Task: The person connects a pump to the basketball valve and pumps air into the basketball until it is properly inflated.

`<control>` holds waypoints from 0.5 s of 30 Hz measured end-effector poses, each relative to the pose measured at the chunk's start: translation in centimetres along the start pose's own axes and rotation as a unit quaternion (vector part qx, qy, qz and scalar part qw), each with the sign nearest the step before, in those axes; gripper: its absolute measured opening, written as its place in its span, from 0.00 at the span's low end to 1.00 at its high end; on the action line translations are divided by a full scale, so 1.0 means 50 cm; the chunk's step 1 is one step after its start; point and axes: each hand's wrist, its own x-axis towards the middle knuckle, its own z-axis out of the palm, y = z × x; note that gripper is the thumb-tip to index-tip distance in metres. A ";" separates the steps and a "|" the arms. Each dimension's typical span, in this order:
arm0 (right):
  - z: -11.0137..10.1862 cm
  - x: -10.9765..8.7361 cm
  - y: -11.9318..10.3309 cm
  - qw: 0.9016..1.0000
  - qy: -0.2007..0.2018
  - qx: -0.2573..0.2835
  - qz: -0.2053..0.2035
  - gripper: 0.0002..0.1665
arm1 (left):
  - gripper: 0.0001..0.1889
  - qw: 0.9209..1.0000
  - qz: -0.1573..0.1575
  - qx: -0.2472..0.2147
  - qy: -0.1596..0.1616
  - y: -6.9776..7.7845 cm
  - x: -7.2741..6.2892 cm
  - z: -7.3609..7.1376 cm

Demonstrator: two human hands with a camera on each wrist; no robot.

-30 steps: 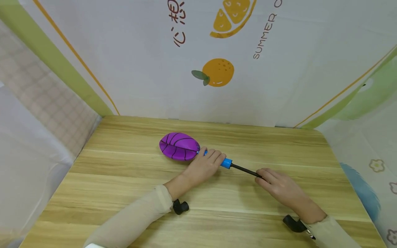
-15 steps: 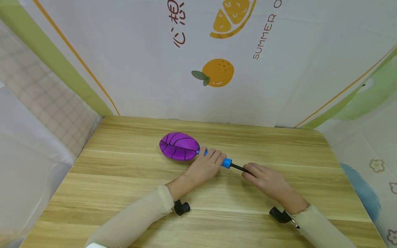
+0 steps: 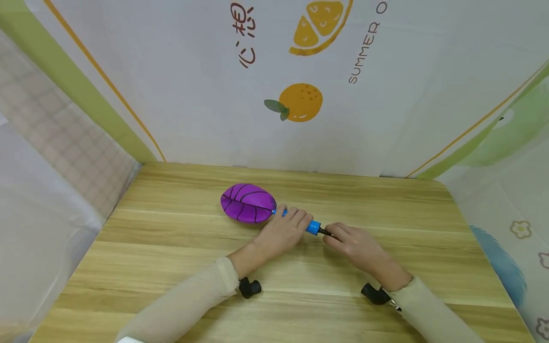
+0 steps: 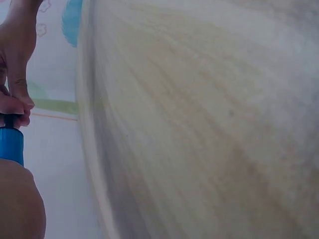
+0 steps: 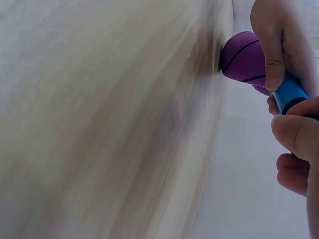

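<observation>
A purple ball [image 3: 246, 202] with black lines, caved in along its middle, lies on the table toward the back. The blue barrel of a hand pump [image 3: 313, 227] runs from its right side. My left hand [image 3: 280, 233] grips that barrel close to the ball, fingers curled over it. At the barrel's right end, my right hand [image 3: 356, 247] holds the black pump rod, only a short piece of which shows. In the right wrist view the ball [image 5: 244, 57] sits beyond both hands, and the right thumb is close to the barrel [image 5: 289, 93]. The pump's handle is hidden in my right hand.
The wood-grain table [image 3: 171, 267] stretches around both arms. A white cloth [image 3: 206, 119] printed with oranges hangs behind its back edge, with more cloth at both sides. A black camera mount [image 3: 249, 288] is worn at each wrist.
My right hand has moved left toward the barrel, and the black rod has slid in so less of it shows. The left hand and the ball stay in place.
</observation>
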 end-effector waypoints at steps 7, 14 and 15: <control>-0.013 -0.016 -0.003 1.000 -0.011 0.019 0.010 0.25 | 0.15 1.000 0.006 -0.014 0.000 -0.006 -0.006 0.000; -0.039 -0.060 -0.003 0.999 -0.015 0.019 0.036 0.24 | 0.16 1.000 0.004 -0.014 0.010 -0.011 -0.005 -0.002; -0.043 -0.067 -0.004 0.999 -0.017 0.020 0.039 0.24 | 0.16 1.000 0.004 -0.013 0.011 -0.011 -0.005 -0.001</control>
